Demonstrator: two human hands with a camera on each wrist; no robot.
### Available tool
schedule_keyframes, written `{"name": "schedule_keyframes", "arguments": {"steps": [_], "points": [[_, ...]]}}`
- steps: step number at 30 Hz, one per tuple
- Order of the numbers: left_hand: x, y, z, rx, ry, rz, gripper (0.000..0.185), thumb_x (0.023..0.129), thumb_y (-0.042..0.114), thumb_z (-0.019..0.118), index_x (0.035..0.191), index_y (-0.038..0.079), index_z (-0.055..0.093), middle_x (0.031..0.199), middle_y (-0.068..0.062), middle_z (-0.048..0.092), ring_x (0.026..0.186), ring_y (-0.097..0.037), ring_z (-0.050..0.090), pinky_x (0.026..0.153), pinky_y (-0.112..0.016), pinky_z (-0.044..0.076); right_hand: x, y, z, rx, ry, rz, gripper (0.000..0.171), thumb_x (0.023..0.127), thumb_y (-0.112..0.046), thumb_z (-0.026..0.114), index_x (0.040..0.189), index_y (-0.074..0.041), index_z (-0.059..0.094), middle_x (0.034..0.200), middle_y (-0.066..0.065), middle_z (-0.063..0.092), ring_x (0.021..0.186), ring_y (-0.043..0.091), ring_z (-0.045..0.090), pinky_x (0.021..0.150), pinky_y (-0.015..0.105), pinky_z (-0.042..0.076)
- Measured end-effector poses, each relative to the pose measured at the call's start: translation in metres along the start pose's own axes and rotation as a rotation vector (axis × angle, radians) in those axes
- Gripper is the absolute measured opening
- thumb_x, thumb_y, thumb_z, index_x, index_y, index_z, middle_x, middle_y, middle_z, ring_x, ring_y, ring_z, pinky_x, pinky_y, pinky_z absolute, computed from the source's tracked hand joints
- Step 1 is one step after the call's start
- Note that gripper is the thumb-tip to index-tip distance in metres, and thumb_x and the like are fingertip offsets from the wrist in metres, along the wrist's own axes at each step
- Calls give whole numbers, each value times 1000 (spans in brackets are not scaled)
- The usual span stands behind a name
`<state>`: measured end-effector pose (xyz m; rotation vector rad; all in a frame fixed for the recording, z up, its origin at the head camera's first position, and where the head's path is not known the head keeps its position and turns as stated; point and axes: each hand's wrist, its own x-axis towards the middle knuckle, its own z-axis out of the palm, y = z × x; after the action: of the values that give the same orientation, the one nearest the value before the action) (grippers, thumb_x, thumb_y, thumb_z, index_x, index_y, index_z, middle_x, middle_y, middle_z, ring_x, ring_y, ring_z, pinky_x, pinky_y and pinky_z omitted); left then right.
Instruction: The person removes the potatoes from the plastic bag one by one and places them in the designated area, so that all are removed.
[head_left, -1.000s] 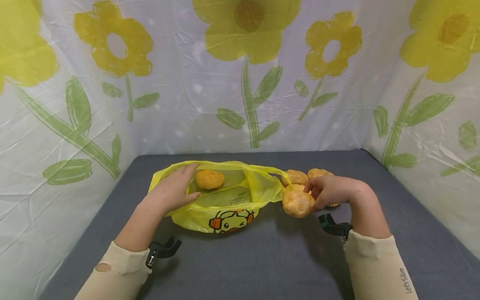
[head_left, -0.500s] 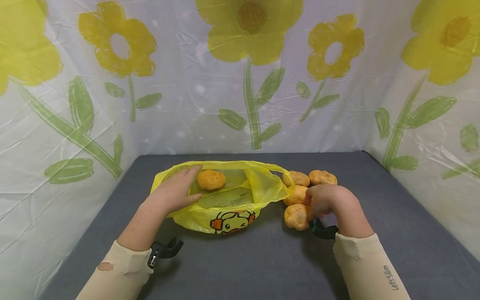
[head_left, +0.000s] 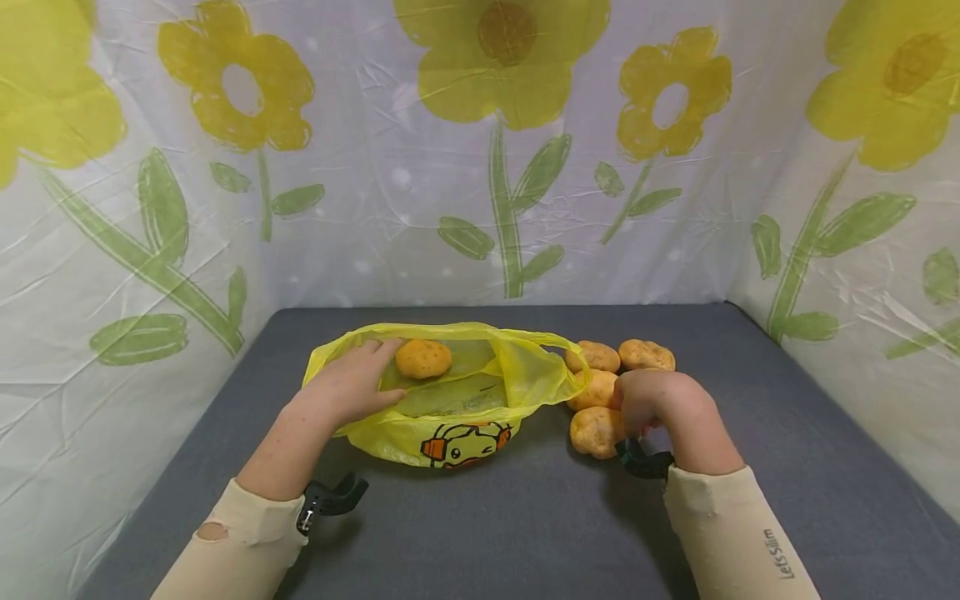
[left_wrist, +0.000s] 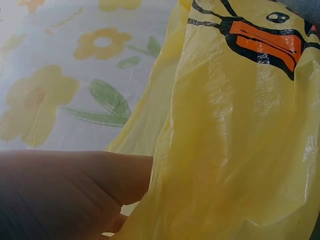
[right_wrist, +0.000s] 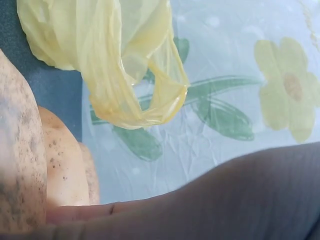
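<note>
A yellow plastic bag (head_left: 536, 375) with a printed duck face stands on its base, mouth spread wide. Inside, toward the back, lies one potato (head_left: 423, 358). My left hand (head_left: 348, 387) reaches into the bag's left side, thumb apart from loosely extended fingers; the left wrist view has its fingers going behind the yellow plastic. To the right of the bag, my right hand (head_left: 660, 400) bends down beside the front potato (head_left: 594, 432) and the middle potato (head_left: 595, 390). Its fingertips are hidden beneath it, so I cannot tell whether they grip a potato.
Behind the right hand sit two more potatoes, a back left potato (head_left: 597, 357) and a back right potato (head_left: 647, 355). The bag's handle loop (head_left: 581, 367) hangs over the nearest potatoes. A dark grey table (head_left: 480, 533) is enclosed by flower-printed curtains (head_left: 375, 208).
The right hand has lowered the front potato toward the table, then moved slightly left and down among the potatoes, turning its fingers out of sight. The left hand and bag hold nearly still.
</note>
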<state>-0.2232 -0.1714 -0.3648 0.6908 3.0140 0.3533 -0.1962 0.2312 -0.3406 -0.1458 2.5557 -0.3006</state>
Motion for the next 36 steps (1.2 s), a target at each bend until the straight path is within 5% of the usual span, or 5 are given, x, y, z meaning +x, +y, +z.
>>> {"name": "schedule_keyframes", "arguments": {"steps": [12,15,20,30,36], "points": [[-3,2,-2,2,-16,-1,75,96,30,73,156,1,38,147,-31,46,132,-49,48,105,-60,42,-1,-1,-3,-11,-9,-38,19,80,6,66,76,-13,66,63,-1,50,54,12,36,50,25,26],[-3,2,-3,0,-16,0,75,96,30,73,155,1,38,147,-32,45,133,-50,47,105,-61,41,-5,1,-4,32,7,-43,18,80,5,68,92,-7,73,69,1,54,55,12,38,51,25,27],[-3,3,-3,-5,-17,-1,75,96,30,73,156,1,38,148,-32,44,133,-50,46,106,-61,41,-12,2,-7,116,34,-12,47,84,-3,78,129,2,64,80,8,59,61,16,44,54,27,34],[-7,3,0,-17,-16,-17,86,93,26,78,159,1,29,150,-33,42,132,-51,48,101,-59,46,-32,-36,-12,22,382,-212,43,91,-21,78,125,0,64,111,14,67,93,27,63,79,46,52],[-5,8,2,-37,-26,-25,98,89,23,82,162,3,21,153,-32,38,134,-51,45,99,-59,47,-25,-86,-8,52,420,-332,37,95,-22,74,127,-6,65,112,11,68,95,24,65,81,42,53]]}}
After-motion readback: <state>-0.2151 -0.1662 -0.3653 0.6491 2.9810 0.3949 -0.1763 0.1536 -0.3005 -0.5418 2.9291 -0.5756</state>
